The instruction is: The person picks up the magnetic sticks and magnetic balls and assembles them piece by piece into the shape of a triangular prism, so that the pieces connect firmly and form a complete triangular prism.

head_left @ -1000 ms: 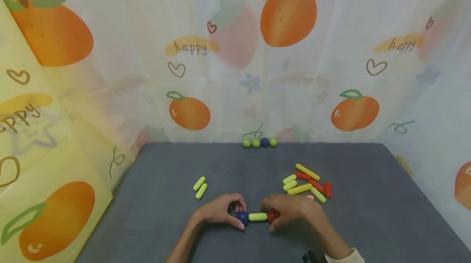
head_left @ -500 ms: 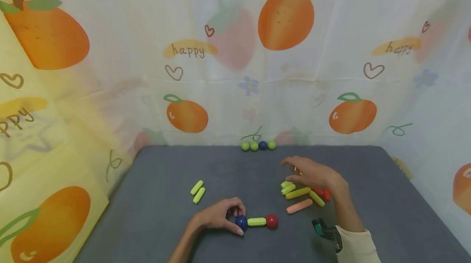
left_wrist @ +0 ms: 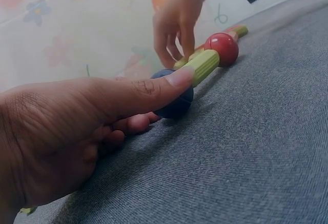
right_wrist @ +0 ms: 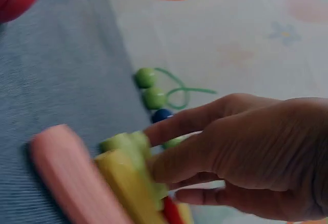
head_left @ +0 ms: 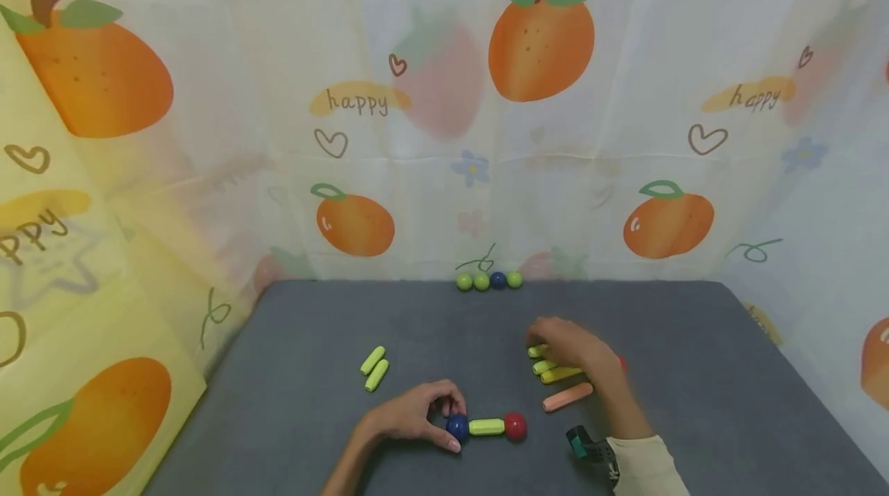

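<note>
My left hand (head_left: 417,415) holds a dark blue ball (head_left: 458,427) between thumb and fingers on the table. A ribbed yellow-green stick (head_left: 487,427) joins that ball to a red ball (head_left: 515,426), all in one row. My right hand (head_left: 571,343) reaches down over a group of coloured sticks, thumb and forefinger around the end of a yellow-green stick (right_wrist: 139,144). Beside it lie another yellow-green stick (head_left: 544,367), a yellow stick (head_left: 559,375) and a salmon-pink stick (head_left: 567,397). The hand hides part of the group, and the right wrist view is blurred.
Two yellow-green sticks (head_left: 375,367) lie on the left of the grey table (head_left: 312,326). Along its back edge stand green balls (head_left: 481,281) and a blue ball (head_left: 498,280). A fruit-printed cloth (head_left: 430,172) hangs behind. A red stick (right_wrist: 172,211) shows under the right hand.
My right hand has left the red ball, moved to the stick group and lowered onto it, uncovering the salmon-pink stick. The left hand keeps its hold on the blue ball.
</note>
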Action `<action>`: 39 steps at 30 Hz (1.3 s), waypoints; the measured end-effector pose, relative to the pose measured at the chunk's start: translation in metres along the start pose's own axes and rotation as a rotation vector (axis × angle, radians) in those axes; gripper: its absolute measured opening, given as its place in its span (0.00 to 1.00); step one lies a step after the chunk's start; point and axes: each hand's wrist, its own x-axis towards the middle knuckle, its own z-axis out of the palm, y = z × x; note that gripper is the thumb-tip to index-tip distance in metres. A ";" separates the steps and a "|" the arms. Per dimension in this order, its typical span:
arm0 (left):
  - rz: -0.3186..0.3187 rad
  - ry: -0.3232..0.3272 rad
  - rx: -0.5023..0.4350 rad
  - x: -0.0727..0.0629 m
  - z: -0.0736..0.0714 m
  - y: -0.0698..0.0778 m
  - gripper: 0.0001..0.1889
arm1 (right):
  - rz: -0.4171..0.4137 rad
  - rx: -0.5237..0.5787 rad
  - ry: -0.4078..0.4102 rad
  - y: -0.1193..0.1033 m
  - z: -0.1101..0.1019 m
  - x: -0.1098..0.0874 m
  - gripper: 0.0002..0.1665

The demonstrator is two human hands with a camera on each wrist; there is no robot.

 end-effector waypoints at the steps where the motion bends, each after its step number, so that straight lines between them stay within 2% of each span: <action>1: 0.001 0.000 -0.003 0.000 0.000 0.000 0.18 | 0.024 -0.009 0.005 0.000 0.003 0.002 0.11; 7: 0.004 0.000 0.014 0.000 0.000 0.001 0.18 | 0.130 -0.063 0.055 0.000 0.012 0.009 0.11; 13: 0.008 0.008 0.069 0.001 -0.001 0.000 0.18 | 0.092 -0.058 0.124 0.005 0.014 0.013 0.10; 17: -0.002 0.013 0.083 0.002 -0.001 -0.001 0.17 | 0.052 0.033 0.214 0.000 0.010 0.015 0.11; 20: -0.003 0.017 0.074 0.002 0.000 -0.001 0.16 | 0.009 0.177 0.230 -0.010 0.005 0.013 0.15; 23: -0.009 0.021 0.060 0.003 0.000 0.000 0.16 | -0.051 0.258 0.150 -0.021 0.001 0.012 0.17; 28: -0.021 0.022 0.055 0.003 0.000 0.001 0.15 | -0.091 0.305 -0.060 -0.038 0.001 0.011 0.14; 33: -0.021 0.022 0.058 0.002 0.000 0.001 0.16 | -0.036 0.477 -0.303 -0.045 0.005 0.011 0.08; 36: -0.020 0.025 0.053 0.001 0.000 0.001 0.16 | 0.024 0.568 -0.378 -0.046 0.008 0.013 0.06; 39: -0.027 0.027 0.043 0.001 0.000 0.001 0.16 | 0.056 0.578 -0.409 -0.045 0.008 0.015 0.07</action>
